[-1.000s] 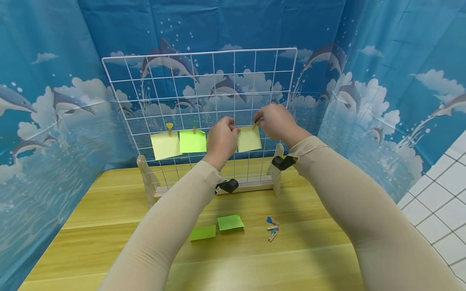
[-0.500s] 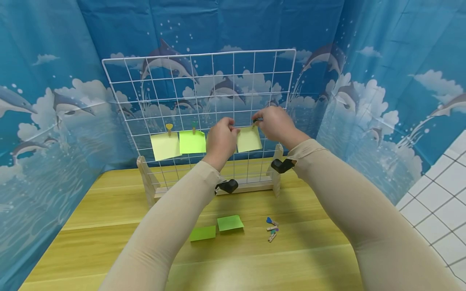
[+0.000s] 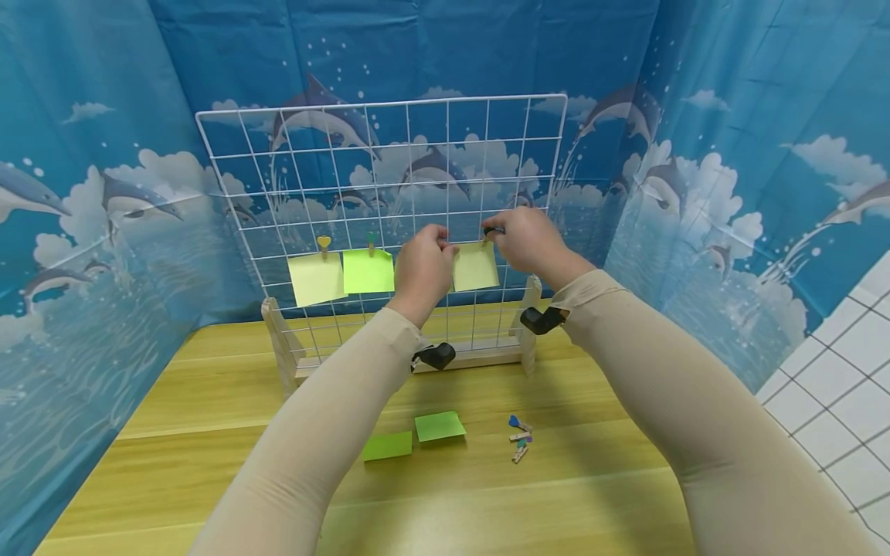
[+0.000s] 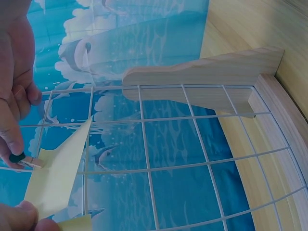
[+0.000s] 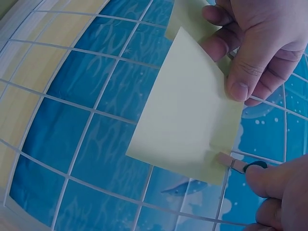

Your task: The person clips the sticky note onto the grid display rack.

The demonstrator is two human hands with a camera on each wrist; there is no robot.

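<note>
My left hand [image 3: 426,266] pinches the left edge of a pale yellow sticky note [image 3: 476,266] against the white wire grid [image 3: 448,139]. My right hand [image 3: 531,235] pinches a small wooden clothespin [image 5: 231,162] with a dark green head. Its wooden tip sits on the note's upper edge, at a grid wire, as both wrist views show. Left of my left hand, another pale yellow note [image 3: 316,279] hangs from a clothespin with a yellow heart [image 3: 324,244]. Beside it a bright green note [image 3: 368,272] hangs from a green-topped clothespin [image 3: 371,244].
Wooden feet [image 3: 278,340] hold the grid upright on the wooden table [image 3: 229,448]. Two green notes [image 3: 439,425] lie on the tabletop. To their right is a small group of clothespins [image 3: 520,439] with coloured heads. A dolphin-printed curtain [image 3: 487,46] hangs behind the grid.
My right hand has lowered slightly with the clothespin at the note's top edge. My left hand stays in place on the note.
</note>
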